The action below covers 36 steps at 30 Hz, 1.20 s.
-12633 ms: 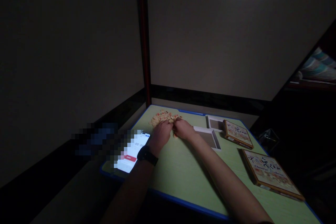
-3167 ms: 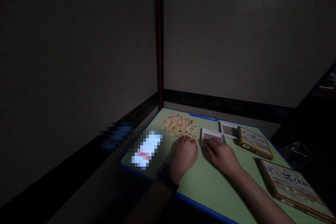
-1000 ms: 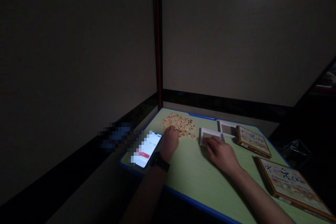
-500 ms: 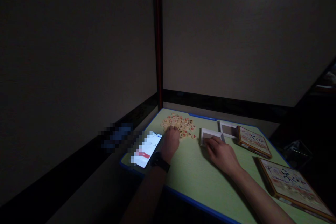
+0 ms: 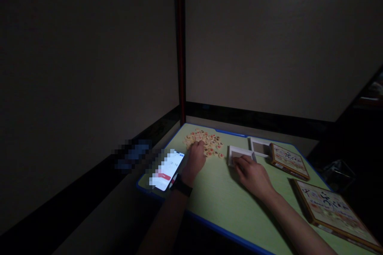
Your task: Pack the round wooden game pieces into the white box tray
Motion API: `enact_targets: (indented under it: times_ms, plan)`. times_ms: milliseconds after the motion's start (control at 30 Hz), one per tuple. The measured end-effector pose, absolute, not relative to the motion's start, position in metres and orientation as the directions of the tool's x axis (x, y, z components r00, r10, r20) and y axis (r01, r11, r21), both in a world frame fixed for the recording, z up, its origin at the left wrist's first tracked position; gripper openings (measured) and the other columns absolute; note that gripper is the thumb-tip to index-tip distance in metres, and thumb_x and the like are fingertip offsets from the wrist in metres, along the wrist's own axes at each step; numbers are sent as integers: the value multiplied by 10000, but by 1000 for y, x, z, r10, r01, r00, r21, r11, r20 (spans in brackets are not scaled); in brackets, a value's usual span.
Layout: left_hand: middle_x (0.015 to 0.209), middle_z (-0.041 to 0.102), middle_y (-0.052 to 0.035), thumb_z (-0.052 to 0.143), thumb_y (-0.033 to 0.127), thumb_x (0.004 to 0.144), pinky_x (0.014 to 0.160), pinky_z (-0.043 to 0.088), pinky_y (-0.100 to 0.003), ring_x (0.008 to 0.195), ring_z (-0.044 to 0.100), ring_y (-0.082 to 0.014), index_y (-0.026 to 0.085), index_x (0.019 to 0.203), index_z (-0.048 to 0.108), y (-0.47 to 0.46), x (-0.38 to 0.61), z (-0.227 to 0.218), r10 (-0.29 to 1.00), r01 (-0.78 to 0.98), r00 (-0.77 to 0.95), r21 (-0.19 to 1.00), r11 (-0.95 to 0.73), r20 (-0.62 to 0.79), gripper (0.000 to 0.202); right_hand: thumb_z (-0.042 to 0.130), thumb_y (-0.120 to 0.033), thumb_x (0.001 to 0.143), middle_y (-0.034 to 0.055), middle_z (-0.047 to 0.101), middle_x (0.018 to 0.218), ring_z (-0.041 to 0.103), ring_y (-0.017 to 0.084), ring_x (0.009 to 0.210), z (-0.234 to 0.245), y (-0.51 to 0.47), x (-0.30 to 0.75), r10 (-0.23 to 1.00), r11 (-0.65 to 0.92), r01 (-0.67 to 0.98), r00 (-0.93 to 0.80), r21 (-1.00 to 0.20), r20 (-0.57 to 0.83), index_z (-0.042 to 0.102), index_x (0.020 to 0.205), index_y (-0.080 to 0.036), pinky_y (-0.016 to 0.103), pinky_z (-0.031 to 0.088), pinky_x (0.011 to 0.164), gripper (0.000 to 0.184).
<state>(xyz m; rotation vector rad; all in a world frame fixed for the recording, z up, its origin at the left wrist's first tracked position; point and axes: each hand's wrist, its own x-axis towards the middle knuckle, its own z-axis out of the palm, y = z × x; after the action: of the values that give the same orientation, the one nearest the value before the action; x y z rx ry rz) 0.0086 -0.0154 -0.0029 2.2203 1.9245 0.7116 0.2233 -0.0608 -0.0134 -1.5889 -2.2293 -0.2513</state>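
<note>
Dimly lit, the left hand (image 5: 196, 158) curls its fingers over round game pieces (image 5: 211, 143) heaped at the table's (image 5: 221, 203) eleven o'clock, hold unclear. The right hand (image 5: 253, 173) rests flat and empty on the white tray (image 5: 239, 150) at their three o'clock. Pinching pieces singly looks wisest.

phone (image 5: 166, 168) left of pieces (image 5: 210, 144), tray (image 5: 239, 150) right of them

Hardly any writing can be read in the dim light.
The lit phone (image 5: 169, 166) on the table (image 5: 221, 201) shows small grey digits above a red button. They are too faint to read for sure, and part of the screen is blurred out. The near box lid (image 5: 332, 207) and the far box lid (image 5: 289, 160) carry large brush-style characters. The round pieces (image 5: 211, 143) bear red and black marks, none of them legible.
</note>
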Motion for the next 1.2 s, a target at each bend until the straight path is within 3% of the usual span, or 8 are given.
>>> enact_targets:
  times_ms: [200,567,833,1200]
  plan:
    - [1133,657,-77,444,-31,832,982,452,-300,1108,580,-176,172,1091,598,-14,7,-5,945,862,78,455,-225,318,363,398,-241,930,73,699,1001,655,184,782,-13,-61,224,865,341,937,-284,-70,414,701,1048,-202,270,464,660,327]
    - [1086,661,-122,442,102,922,875,485,-296,1029,626,-205,142,1034,665,-17,2,-7,973,973,87,190,-129,215,252,391,-248,945,70,696,1018,663,188,775,-13,-61,223,868,343,938,-291,-61,403,701,1037,-200,281,462,649,327]
    - [1010,683,-126,413,78,919,797,501,-308,976,645,-230,133,1009,672,-20,2,-5,983,984,72,151,-98,167,279,420,-238,925,70,696,1010,659,181,767,-13,-61,223,871,337,939,-285,-65,400,702,1035,-209,271,458,644,305]
    - [1079,612,-134,495,122,904,844,491,-299,985,615,-204,134,1032,667,-18,2,-11,982,983,93,144,-117,164,214,417,-239,922,72,697,992,659,187,757,-13,-61,222,867,343,937,-289,-67,407,709,1023,-205,277,467,640,311]
